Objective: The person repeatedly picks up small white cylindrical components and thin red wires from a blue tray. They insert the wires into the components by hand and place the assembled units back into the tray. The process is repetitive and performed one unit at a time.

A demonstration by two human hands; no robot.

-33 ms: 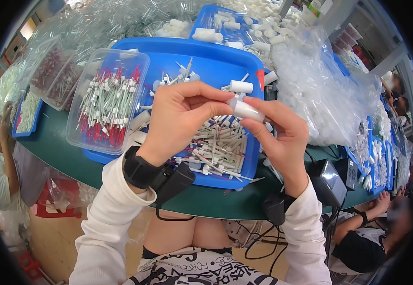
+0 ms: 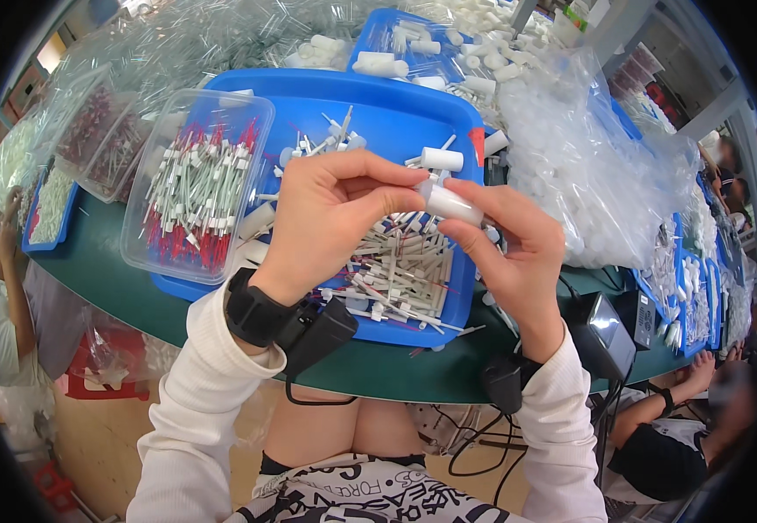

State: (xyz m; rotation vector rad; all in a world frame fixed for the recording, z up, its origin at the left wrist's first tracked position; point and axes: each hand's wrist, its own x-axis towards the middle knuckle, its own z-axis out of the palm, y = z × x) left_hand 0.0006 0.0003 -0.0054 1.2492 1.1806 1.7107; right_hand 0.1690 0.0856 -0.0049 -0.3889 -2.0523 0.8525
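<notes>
Between the thumb and fingers of my right hand (image 2: 515,237) lies a short, smooth white plastic cylinder (image 2: 454,206), tilted down to the right. My left hand (image 2: 322,216) pinches at its upper left end, where a small translucent bit shows; the fingertips mostly hide it. Both hands are above a large blue tray (image 2: 309,84). In the tray lie many thin pale sticks with white collars and fine red wires (image 2: 396,275). Another white cylinder (image 2: 442,158) rests just beyond my fingertips.
Left of the tray, a clear plastic box (image 2: 141,235) holds red-tipped wired pieces. A clear bag of white parts (image 2: 570,174) bulges at right. Black devices with cables (image 2: 603,336) stand near the green table's (image 2: 335,370) edge. Other people sit at both sides.
</notes>
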